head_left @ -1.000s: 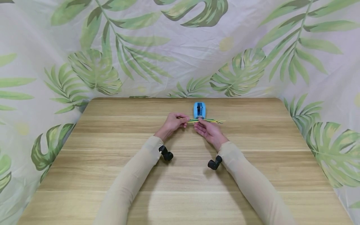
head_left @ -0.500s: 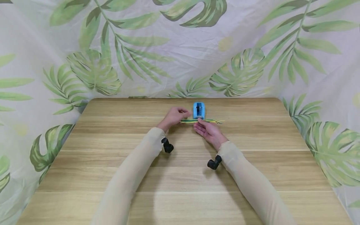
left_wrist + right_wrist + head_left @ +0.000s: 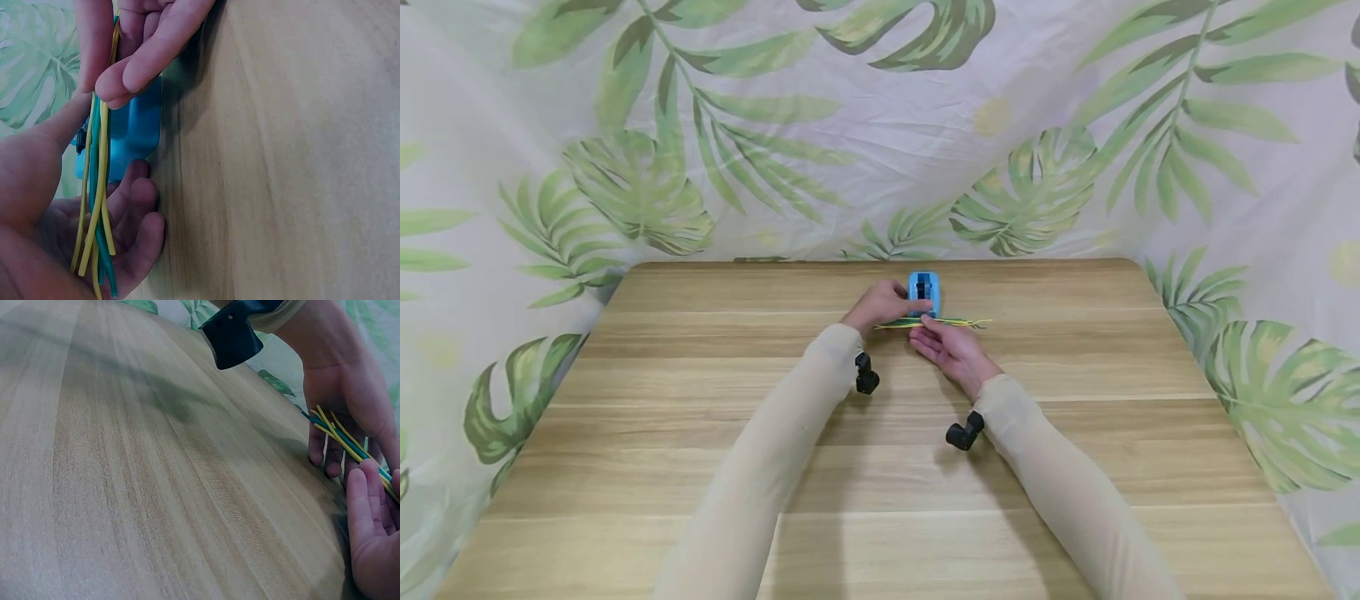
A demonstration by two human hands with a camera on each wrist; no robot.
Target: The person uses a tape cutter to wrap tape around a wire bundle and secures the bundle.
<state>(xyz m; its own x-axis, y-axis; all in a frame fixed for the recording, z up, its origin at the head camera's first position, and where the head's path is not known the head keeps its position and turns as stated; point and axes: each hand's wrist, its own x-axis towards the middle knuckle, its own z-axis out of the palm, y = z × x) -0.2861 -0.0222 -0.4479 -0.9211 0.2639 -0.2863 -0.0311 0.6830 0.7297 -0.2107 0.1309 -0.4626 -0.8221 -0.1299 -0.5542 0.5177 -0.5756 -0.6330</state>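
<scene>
A bundle of thin yellow and green wires (image 3: 966,322) runs sideways in front of a blue tape dispenser (image 3: 933,287). My right hand (image 3: 955,348) pinches it between thumb and fingers near the middle, as the left wrist view shows from close by. Loose wire ends (image 3: 100,250) pass across the palm side of my left hand (image 3: 883,306). That hand's thumb reaches toward the front of the dispenser, its other fingers loosely bent. Whether it touches the dispenser or any tape there is hidden.
A wooden table (image 3: 805,467) spreads under both arms. Behind it hangs a leaf-patterned cloth (image 3: 880,125), close to the far edge. Each sleeve carries a small black camera, one on the left (image 3: 867,375) and one on the right (image 3: 964,431).
My left hand has let go of the wires' left end and moved up and right to the dispenser's front. The right hand keeps holding the wires in about the same place.
</scene>
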